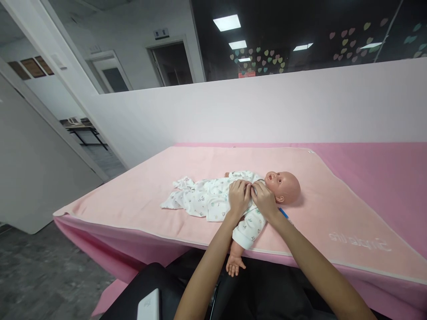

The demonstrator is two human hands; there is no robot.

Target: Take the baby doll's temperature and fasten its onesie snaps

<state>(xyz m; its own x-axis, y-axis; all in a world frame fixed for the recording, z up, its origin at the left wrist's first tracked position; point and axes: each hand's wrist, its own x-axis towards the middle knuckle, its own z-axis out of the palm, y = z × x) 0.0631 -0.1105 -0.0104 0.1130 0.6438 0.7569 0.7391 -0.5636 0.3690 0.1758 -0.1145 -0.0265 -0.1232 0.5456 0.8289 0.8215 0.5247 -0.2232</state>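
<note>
A baby doll (pixel 287 184) lies on its back on a pale pink mat, its head to the right. It wears a white printed baby outfit (pixel 216 202) with loose, flat leg ends to the left. At the chest, near the neckline, my left hand (pixel 239 195) and my right hand (pixel 263 198) meet with fingertips pinched on the outfit's front. Whatever small fastening may sit between the fingers is hidden. One doll arm (pixel 236 255) hangs past the near table edge, between my forearms.
The pale pink mat (pixel 333 213) covers a darker pink cloth (pixel 383 178) on the table. A blue pen-like object (pixel 283 213) lies beside the doll's shoulder. A white wall (pixel 267 111) stands behind the table. A white flat object (pixel 149 306) rests by my lap.
</note>
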